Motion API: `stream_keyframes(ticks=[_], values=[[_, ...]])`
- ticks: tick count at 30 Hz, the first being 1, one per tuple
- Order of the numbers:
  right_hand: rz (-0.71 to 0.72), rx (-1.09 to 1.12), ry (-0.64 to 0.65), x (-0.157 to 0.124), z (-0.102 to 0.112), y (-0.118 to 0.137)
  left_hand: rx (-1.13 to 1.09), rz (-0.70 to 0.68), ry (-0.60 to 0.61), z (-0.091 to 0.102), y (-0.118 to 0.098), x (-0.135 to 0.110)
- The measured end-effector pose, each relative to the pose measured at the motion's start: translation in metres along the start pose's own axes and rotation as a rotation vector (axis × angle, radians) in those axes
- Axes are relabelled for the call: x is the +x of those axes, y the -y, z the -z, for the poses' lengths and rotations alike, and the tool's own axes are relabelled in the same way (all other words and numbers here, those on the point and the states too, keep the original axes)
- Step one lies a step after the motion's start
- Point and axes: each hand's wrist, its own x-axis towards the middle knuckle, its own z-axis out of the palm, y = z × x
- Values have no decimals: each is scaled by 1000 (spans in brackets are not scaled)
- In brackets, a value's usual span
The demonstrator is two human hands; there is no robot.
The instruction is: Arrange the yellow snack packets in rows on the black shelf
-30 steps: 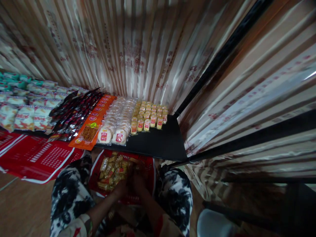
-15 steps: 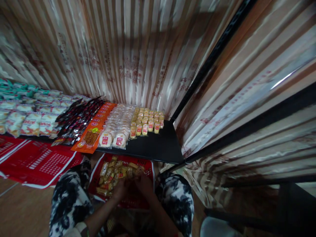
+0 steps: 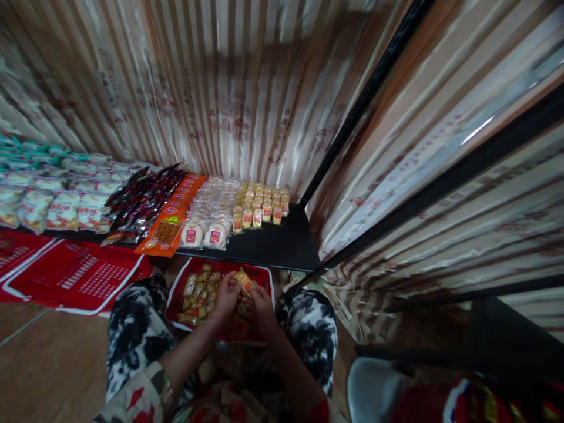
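Between my two hands is a small yellow wrapped snack pack (image 3: 244, 282) with an orange-red label. My left hand (image 3: 227, 296) pinches its left end, and my right hand (image 3: 263, 302) grips its right side. Both are over a red basket (image 3: 269, 294) with a white rim, which sits between my knees. Several more yellow wrapped snack packs (image 3: 200, 294) lie loose in it. On the black shelf (image 3: 282, 241) just beyond, similar yellow packs (image 3: 258, 218) stand in rows near the right end.
Left along the shelf are clear-wrapped round white crackers (image 3: 215, 235), an orange bag (image 3: 165, 232), dark shiny packets (image 3: 141, 205) and white bags (image 3: 64, 211). Another red basket (image 3: 97, 276) is below them. Black frame bars (image 3: 374, 235) and a striped curtain (image 3: 247, 88) enclose the right and back.
Both hands have risen from low in the basket, and a yellow pack now shows between them. The view has shifted, with the shelf slightly higher in the picture.
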Motion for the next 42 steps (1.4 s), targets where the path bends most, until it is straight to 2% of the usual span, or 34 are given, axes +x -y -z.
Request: stream_keyframes(ticks=[4,8,10,14,17,20,22,25,29,35,42], values=[[183,-161,77,0,3,4,151,-104,-5,2,-16,3],[365,-445,137,4,7,24,361,-221,22,0,-32,6],[407,-534,139,7,7,37,428,-271,68,-3,-39,9],[447,-571,141,16,4,57,438,-314,101,-11,-48,19],[504,-578,94,28,0,68,386,-322,82,-20,-55,27],[562,-587,31,45,-5,80,371,-419,11,-28,-62,32],[589,-610,-8,56,-12,90,429,-498,-20,-33,-65,35],[616,-685,-102,72,-25,105,538,-569,20,-38,-69,43],[626,-784,-206,89,-42,121,593,-558,49,-46,-74,60],[634,-793,-207,111,-56,121,554,-522,57,-51,-76,82],[703,-834,-205,123,-64,114,537,-479,59,-48,-73,92]])
